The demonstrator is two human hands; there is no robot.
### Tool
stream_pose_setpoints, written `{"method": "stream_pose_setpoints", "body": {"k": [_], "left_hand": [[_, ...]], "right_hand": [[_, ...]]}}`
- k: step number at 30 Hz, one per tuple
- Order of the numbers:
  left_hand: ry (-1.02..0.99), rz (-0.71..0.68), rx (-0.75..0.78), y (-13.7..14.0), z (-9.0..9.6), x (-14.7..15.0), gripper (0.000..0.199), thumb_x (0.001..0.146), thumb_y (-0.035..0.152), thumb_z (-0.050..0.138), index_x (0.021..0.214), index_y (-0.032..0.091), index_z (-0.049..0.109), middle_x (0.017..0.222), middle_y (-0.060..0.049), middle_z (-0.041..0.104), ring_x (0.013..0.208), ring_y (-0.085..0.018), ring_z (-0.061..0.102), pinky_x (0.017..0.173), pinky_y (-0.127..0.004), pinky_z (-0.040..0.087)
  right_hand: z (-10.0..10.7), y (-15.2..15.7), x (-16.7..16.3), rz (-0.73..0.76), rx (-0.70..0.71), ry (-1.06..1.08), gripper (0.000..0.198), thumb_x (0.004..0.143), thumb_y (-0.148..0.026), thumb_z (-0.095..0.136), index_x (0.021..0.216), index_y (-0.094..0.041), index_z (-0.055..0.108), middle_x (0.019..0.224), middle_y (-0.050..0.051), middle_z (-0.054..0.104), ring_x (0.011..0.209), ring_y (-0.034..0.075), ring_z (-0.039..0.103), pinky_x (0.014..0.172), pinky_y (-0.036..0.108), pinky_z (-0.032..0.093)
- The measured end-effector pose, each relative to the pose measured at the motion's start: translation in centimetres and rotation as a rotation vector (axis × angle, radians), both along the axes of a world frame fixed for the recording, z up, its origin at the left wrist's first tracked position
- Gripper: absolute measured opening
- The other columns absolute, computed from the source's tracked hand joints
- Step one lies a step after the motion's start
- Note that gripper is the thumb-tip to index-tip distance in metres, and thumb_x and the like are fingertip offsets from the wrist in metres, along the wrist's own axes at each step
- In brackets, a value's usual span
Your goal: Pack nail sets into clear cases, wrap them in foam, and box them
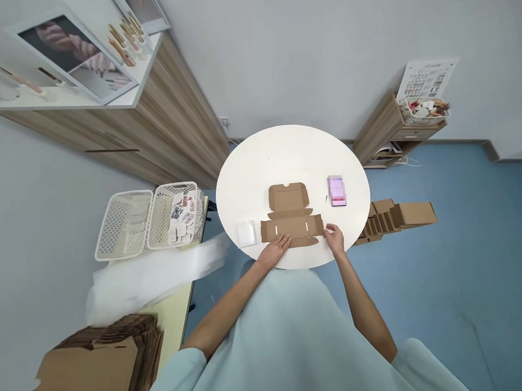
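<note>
An unfolded brown cardboard box [291, 226] lies flat on the round white table [247, 167], its notched lid panel pointing away from me. My left hand [275, 251] rests on the near left part of the cardboard with the fingers stretched out. At the right end of the box, my right hand [334, 238] has its thumb and fingers bent close to the side flap; whether they pinch its edge is too small to make out. Left of the cardboard sits a small white translucent packet [246, 233]. A phone [337, 190] with a pinkish screen lies to the right.
On the left, a side table [173, 318] bears a stack of flat cardboard boxes [91, 367], white wrapping sheets [152, 273] and white plastic baskets [153, 219]. Folded boxes [411, 213] stand on the floor at right. Cabinets [185, 107] line the wall.
</note>
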State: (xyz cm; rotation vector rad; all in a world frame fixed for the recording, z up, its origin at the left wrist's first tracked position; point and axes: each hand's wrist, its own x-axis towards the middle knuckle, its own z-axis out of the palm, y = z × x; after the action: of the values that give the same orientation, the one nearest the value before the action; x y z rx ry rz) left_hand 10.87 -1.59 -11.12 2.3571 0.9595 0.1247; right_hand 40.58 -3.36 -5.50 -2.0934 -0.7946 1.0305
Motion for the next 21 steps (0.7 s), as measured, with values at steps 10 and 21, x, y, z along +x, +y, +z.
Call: {"method": "stream_pose_setpoints", "body": {"k": [10, 21], "left_hand": [[-0.060, 0.292, -0.245, 1.3, 0.5, -2.6, 0.031, 0.096, 0.028, 0.073, 0.126, 0.021, 0.080, 0.167, -0.015, 0.051, 0.156, -0.037, 0.048, 0.128, -0.055, 0.042], [-0.182, 0.414, -0.359, 2.0, 1.3, -2.2, 0.027, 0.100, 0.039, 0.066, 0.110, 0.023, 0.085, 0.150, -0.010, 0.069, 0.151, -0.035, 0.054, 0.128, -0.055, 0.042]], "right_hand": [[0.1, 8.4, -3.6, 0.494, -0.026, -0.232, 0.071, 0.094, -0.032, 0.060, 0.162, -0.015, 0.044, 0.161, 0.020, 0.051, 0.140, 0.032, 0.057, 0.118, 0.044, 0.046], [-0.2, 10.3, -4.7, 0.815, -0.044, -0.407, 0.074, 0.098, -0.020, 0.056, 0.169, -0.017, 0.033, 0.176, 0.020, 0.029, 0.138, 0.038, 0.059, 0.114, 0.048, 0.049]]}}
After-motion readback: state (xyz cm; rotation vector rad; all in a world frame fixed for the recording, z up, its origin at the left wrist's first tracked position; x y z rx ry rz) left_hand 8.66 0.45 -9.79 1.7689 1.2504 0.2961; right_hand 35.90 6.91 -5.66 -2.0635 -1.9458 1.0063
